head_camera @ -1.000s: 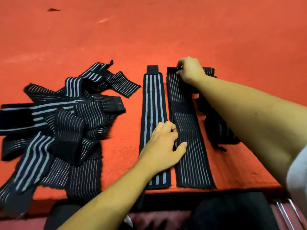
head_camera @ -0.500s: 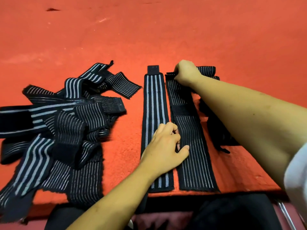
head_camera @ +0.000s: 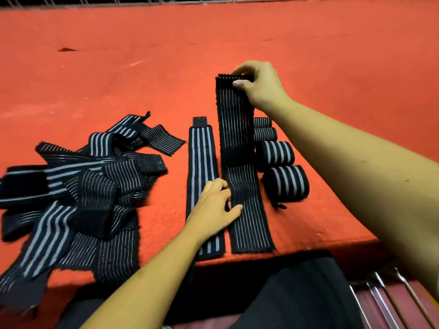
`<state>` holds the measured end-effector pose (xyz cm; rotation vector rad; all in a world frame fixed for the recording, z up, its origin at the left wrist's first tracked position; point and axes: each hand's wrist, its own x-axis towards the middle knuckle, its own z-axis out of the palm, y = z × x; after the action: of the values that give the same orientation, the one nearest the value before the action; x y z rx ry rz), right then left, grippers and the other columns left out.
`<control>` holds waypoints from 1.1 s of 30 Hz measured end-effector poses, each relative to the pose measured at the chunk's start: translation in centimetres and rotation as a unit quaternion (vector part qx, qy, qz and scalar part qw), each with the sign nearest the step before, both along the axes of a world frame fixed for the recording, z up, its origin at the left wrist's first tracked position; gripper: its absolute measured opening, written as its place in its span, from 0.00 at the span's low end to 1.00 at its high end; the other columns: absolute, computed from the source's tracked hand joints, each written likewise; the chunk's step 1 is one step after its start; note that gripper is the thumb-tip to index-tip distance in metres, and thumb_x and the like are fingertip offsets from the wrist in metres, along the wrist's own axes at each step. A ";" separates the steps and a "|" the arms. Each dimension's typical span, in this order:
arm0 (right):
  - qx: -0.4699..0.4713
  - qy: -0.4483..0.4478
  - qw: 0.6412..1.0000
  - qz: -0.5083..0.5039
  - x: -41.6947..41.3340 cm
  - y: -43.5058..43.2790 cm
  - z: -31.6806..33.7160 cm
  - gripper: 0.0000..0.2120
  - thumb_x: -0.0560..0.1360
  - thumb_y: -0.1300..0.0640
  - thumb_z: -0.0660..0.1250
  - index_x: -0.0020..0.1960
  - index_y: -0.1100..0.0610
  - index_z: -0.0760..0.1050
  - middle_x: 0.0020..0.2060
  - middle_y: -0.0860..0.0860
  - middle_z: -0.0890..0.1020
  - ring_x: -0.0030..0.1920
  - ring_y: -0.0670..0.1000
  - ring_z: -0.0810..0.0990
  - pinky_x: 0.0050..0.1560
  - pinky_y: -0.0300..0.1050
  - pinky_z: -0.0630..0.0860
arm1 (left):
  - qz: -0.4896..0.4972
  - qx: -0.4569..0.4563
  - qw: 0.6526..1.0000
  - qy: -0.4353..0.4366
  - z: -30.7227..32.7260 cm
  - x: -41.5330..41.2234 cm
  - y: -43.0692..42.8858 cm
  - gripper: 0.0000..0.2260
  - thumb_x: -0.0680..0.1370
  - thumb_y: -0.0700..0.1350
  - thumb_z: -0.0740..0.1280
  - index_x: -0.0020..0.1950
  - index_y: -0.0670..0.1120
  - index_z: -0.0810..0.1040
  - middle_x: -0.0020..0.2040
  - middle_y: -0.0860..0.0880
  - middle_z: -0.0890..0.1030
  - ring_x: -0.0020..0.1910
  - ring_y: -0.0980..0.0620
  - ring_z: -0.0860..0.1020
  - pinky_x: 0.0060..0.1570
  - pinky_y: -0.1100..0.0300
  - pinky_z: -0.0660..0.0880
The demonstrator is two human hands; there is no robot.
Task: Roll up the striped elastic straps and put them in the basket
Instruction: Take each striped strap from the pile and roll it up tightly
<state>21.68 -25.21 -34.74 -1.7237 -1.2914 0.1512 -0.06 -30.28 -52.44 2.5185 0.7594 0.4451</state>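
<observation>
Nearest me, a dark-clothed lap (head_camera: 297, 293) sits below the worktop (head_camera: 308, 55) edge, with metal rods (head_camera: 384, 302) at the near right. Two straps lie flat side by side, running from the near edge away from me: a broad-striped strap (head_camera: 202, 162) on the left and a thin-striped strap (head_camera: 240, 186) touching it on the right. My left hand (head_camera: 213, 207) rests across both near their middle, its fingers (head_camera: 221, 186) bent at the thin-striped strap's left edge and its thumb laid flat on top, pinning that strap down. To the left, a loose pile (head_camera: 83, 186) of unrolled straps sprawls over the red surface, some hanging off the near edge. Just right of the thin-striped strap sit four rolls (head_camera: 287, 184), two broad-striped nearer and two thin-striped beyond, lined up away from me. Farther out, the thin-striped strap rises off the worktop to my right hand (head_camera: 261, 84), whose fingers and thumb pinch its far end, folded over on itself. Beyond that is bare red worktop, and wire bars (head_camera: 142, 1) cross the far edge.
</observation>
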 end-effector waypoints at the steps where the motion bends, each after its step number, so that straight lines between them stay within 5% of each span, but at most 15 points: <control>1: 0.011 -0.002 1.000 0.000 -0.4 -0.5 0.5 0.07 0.75 0.61 0.71 0.52 0.59 0.81 0.44 0.50 0.82 0.48 0.48 0.80 0.49 0.38 0.76 | 0.007 -0.012 1.000 -0.011 0.1 0.0 0.0 0.16 0.77 0.54 0.69 0.37 0.50 0.65 0.51 0.56 0.65 0.52 0.58 0.62 0.52 0.60 0.67; 6: 0.054 0.009 0.998 0.032 -2.5 -2.6 2.9 0.05 0.74 0.62 0.71 0.50 0.61 0.80 0.41 0.51 0.80 0.43 0.47 0.78 0.44 0.37 0.73 | 0.052 -0.083 0.993 -0.061 0.8 0.1 0.2 0.15 0.75 0.47 0.73 0.46 0.47 0.66 0.64 0.52 0.61 0.64 0.52 0.64 0.63 0.59 0.67; 8: 0.080 0.029 0.995 0.046 -3.3 -3.4 4.2 0.05 0.74 0.62 0.71 0.50 0.57 0.79 0.38 0.47 0.79 0.38 0.44 0.76 0.39 0.34 0.72 | 0.065 -0.158 0.980 -0.103 1.7 0.2 0.5 0.10 0.75 0.45 0.73 0.50 0.46 0.72 0.67 0.49 0.70 0.64 0.50 0.72 0.68 0.52 0.69; 11: 0.121 0.029 0.991 0.052 -3.9 -4.0 5.9 0.05 0.74 0.62 0.71 0.50 0.57 0.80 0.39 0.44 0.78 0.39 0.42 0.75 0.42 0.35 0.74 | 0.072 -0.303 0.928 -0.204 3.4 -0.1 0.2 0.12 0.72 0.47 0.72 0.52 0.45 0.76 0.52 0.48 0.83 0.51 0.47 0.82 0.56 0.44 0.78; 15: 0.145 0.029 0.989 0.029 -3.9 -4.1 7.2 0.06 0.74 0.60 0.71 0.51 0.58 0.80 0.45 0.47 0.80 0.46 0.47 0.79 0.49 0.43 0.79 | -0.014 -0.498 0.809 -0.312 5.5 -2.1 -0.2 0.12 0.70 0.37 0.69 0.51 0.43 0.71 0.47 0.46 0.83 0.46 0.51 0.81 0.49 0.57 0.79; 17: 0.138 0.045 0.989 0.029 -3.9 -3.8 6.8 0.06 0.75 0.61 0.70 0.51 0.59 0.80 0.45 0.49 0.81 0.47 0.48 0.80 0.50 0.45 0.80 | -0.056 -0.557 0.778 -0.286 6.0 -4.0 0.1 0.15 0.72 0.35 0.68 0.54 0.43 0.68 0.48 0.44 0.83 0.45 0.49 0.82 0.45 0.58 0.80; 20: 0.098 0.084 0.990 0.056 -5.0 -2.9 4.9 0.04 0.76 0.63 0.69 0.51 0.59 0.81 0.42 0.49 0.81 0.46 0.49 0.80 0.53 0.49 0.81 | -0.057 -0.462 0.880 -0.092 4.7 -6.3 0.9 0.19 0.75 0.35 0.69 0.59 0.38 0.62 0.44 0.42 0.76 0.41 0.49 0.76 0.38 0.58 0.74; 22: 0.059 0.087 0.992 0.071 -6.0 -2.0 2.5 0.05 0.77 0.63 0.68 0.52 0.61 0.81 0.43 0.51 0.81 0.46 0.49 0.79 0.54 0.48 0.79 | -0.031 -0.371 0.928 0.001 3.4 -6.9 1.5 0.15 0.76 0.33 0.69 0.53 0.42 0.63 0.38 0.46 0.70 0.34 0.53 0.72 0.37 0.54 0.71; 26: 0.001 0.112 0.990 0.085 -7.9 -0.8 -2.4 0.03 0.77 0.61 0.70 0.50 0.59 0.78 0.42 0.52 0.80 0.44 0.48 0.77 0.47 0.42 0.73 | 0.090 -0.278 0.951 -0.096 3.9 -7.1 3.6 0.14 0.75 0.40 0.72 0.48 0.50 0.67 0.41 0.47 0.76 0.37 0.50 0.72 0.42 0.53 0.72; 29: -0.001 0.152 0.983 0.099 -8.4 -0.2 -4.7 0.02 0.76 0.63 0.70 0.47 0.58 0.78 0.37 0.49 0.78 0.41 0.47 0.75 0.45 0.43 0.72 | 0.198 -0.218 0.938 -0.182 5.4 -6.7 6.3 0.05 0.79 0.48 0.67 0.49 0.52 0.72 0.43 0.50 0.77 0.39 0.52 0.76 0.42 0.54 0.77; 31: 0.006 0.175 0.979 0.107 -8.7 -0.1 -5.5 0.02 0.76 0.63 0.70 0.48 0.59 0.79 0.36 0.47 0.79 0.39 0.45 0.75 0.44 0.41 0.73 | 0.208 -0.210 0.926 -0.236 6.5 -6.0 7.8 0.08 0.78 0.57 0.64 0.51 0.54 0.74 0.48 0.52 0.80 0.48 0.54 0.79 0.51 0.52 0.77; 33: 0.009 0.181 0.976 0.119 -8.9 0.2 -6.2 0.03 0.76 0.64 0.70 0.49 0.61 0.80 0.37 0.46 0.79 0.38 0.42 0.76 0.44 0.37 0.73 | 0.192 -0.204 0.923 -0.262 7.2 -4.9 8.8 0.08 0.82 0.55 0.61 0.54 0.53 0.75 0.47 0.55 0.80 0.45 0.61 0.79 0.46 0.61 0.77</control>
<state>12.81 -25.05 -40.97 -1.4374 -1.2132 0.5649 -4.91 -21.44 -45.29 1.7439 0.9987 0.9394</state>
